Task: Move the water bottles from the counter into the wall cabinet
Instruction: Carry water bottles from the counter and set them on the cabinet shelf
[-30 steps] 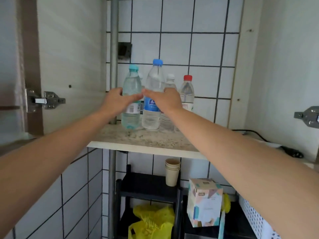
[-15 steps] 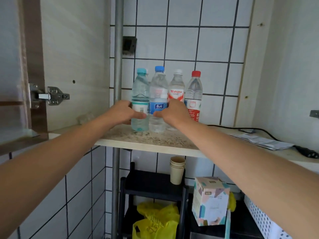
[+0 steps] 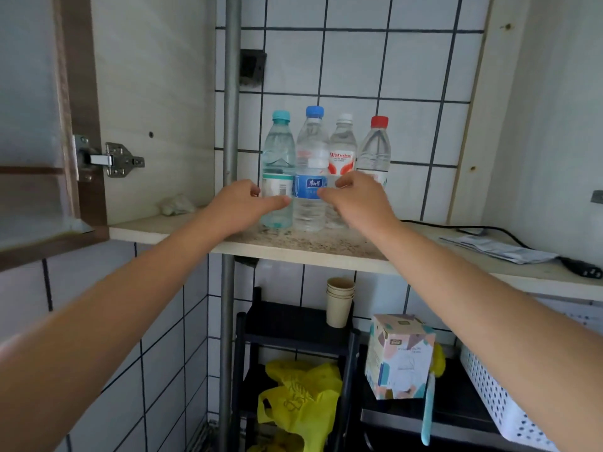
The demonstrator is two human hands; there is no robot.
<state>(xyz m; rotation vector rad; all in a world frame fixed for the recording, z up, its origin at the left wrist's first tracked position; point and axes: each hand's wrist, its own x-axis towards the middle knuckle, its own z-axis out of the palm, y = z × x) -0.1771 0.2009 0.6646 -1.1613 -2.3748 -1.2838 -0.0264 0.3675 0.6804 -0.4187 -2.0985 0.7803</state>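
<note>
Four water bottles (image 3: 311, 171) stood upright in a row on the cabinet shelf (image 3: 326, 246), against the tiled wall. Your left hand (image 3: 243, 203) sat by the teal-capped bottle (image 3: 278, 171), right hand (image 3: 355, 199) before the blue-capped bottle (image 3: 311, 168). Both hands' fingers were loosely spread, holding nothing.

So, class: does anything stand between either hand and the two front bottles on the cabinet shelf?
Nothing visible. The left hand is right beside the teal-capped bottle, and the right hand beside the blue-capped bottle, both open.
</note>
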